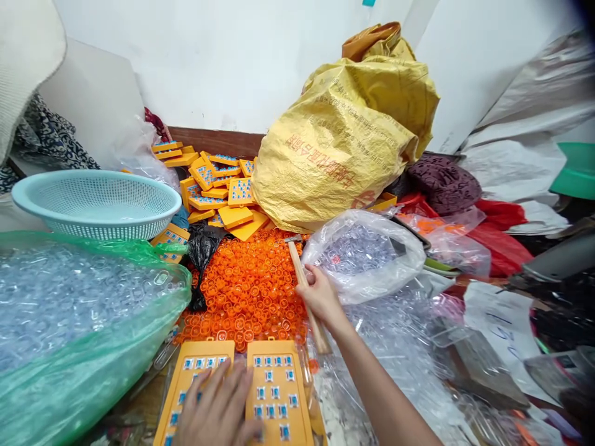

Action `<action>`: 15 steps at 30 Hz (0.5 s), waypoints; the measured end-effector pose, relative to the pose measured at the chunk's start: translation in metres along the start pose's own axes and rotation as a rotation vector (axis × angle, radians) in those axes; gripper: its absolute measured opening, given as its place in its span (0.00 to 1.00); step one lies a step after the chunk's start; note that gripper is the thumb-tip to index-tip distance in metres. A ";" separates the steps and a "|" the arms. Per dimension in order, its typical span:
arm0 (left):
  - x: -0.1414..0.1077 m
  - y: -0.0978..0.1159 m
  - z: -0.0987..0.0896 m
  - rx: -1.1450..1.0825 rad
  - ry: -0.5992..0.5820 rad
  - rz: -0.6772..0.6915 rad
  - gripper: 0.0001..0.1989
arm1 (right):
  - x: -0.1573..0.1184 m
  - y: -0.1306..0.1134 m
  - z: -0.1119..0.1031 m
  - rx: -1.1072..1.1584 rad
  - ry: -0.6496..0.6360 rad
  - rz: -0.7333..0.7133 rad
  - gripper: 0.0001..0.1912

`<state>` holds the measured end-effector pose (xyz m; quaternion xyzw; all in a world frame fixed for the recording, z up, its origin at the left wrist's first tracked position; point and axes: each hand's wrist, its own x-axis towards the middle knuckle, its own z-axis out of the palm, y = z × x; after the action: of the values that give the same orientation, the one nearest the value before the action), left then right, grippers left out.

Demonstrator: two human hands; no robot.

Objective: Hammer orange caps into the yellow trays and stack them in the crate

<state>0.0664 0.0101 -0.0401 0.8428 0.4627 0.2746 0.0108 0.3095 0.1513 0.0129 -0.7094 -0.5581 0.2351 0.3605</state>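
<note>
Two yellow-orange boards lie side by side at the bottom centre, both set with small blue-and-white pieces. My left hand (216, 402) rests spread over the left board (211, 349), its fingertips reaching the inner edge of the right board (297, 421). My right hand (320, 296) is closed round the wooden handle of a hammer (297, 263), whose metal head points away from me. The hammer lies along the right side of a heap of orange ring-like plastic pieces (251, 285).
A green bag of clear pieces (88, 297) fills the left, below a light-blue basket (97, 179). More yellow boards (235, 217) are piled behind. A large yellow sack (334, 148) stands at the back, and a white plastic bag (400, 279) sits right of the hammer.
</note>
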 end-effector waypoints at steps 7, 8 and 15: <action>0.078 -0.016 -0.010 0.027 -0.064 -0.041 0.11 | -0.007 -0.006 -0.021 0.181 0.045 -0.061 0.20; 0.083 -0.014 -0.007 0.025 -0.120 -0.042 0.11 | -0.012 -0.006 -0.027 0.192 0.071 -0.072 0.21; 0.086 -0.007 -0.010 -0.254 -0.156 -0.149 0.12 | -0.097 0.002 -0.065 0.306 0.051 0.094 0.24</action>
<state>0.0923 0.0790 0.0053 0.8168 0.4831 0.2633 0.1735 0.3327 0.0421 0.0460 -0.6771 -0.4727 0.3160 0.4671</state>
